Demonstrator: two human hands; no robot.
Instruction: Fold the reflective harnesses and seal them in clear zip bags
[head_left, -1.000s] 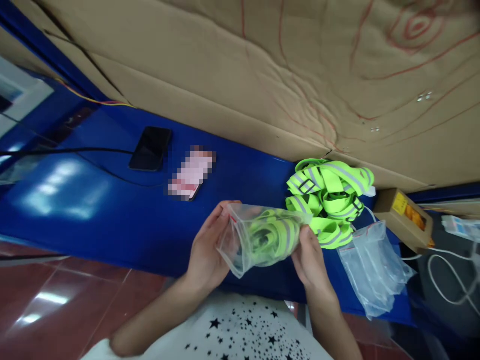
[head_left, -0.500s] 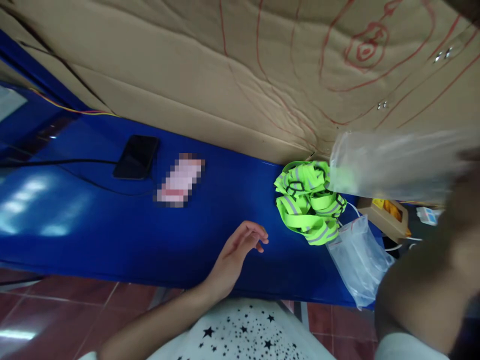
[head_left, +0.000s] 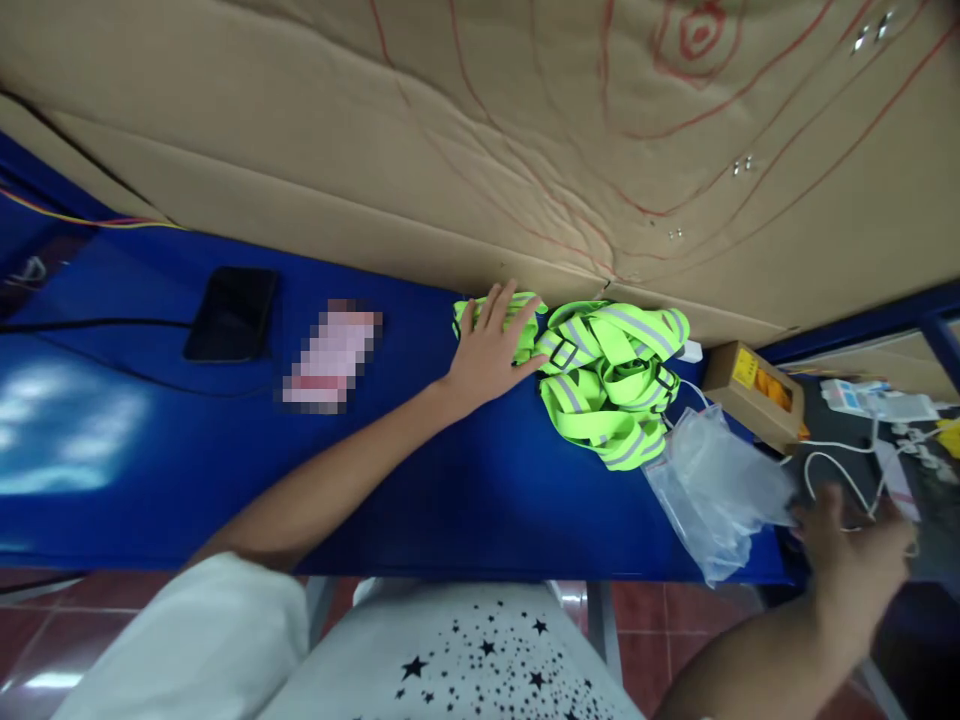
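My left hand [head_left: 491, 345] lies with fingers stretched out on a neon green reflective strap [head_left: 480, 318] at the back of the blue table [head_left: 420, 490], right beside the tangled pile of neon green reflective straps [head_left: 611, 380]. My right hand [head_left: 851, 545] is low at the right edge, blurred, its fingers at the stack of clear zip bags [head_left: 709, 490]; whether it grips them is unclear.
A black phone [head_left: 231, 312] and a pink pixelated item [head_left: 330, 355] lie at the left of the table, with a black cable [head_left: 90, 325]. A small cardboard box [head_left: 754, 393], white cables [head_left: 840, 465] and packets sit at the right. A cardboard sheet [head_left: 480, 130] backs the table.
The filled bag that both hands held was carried off to the right and is out of view. My left hand reached forward onto a strap by the pile; my right hand came down to the clear bags.
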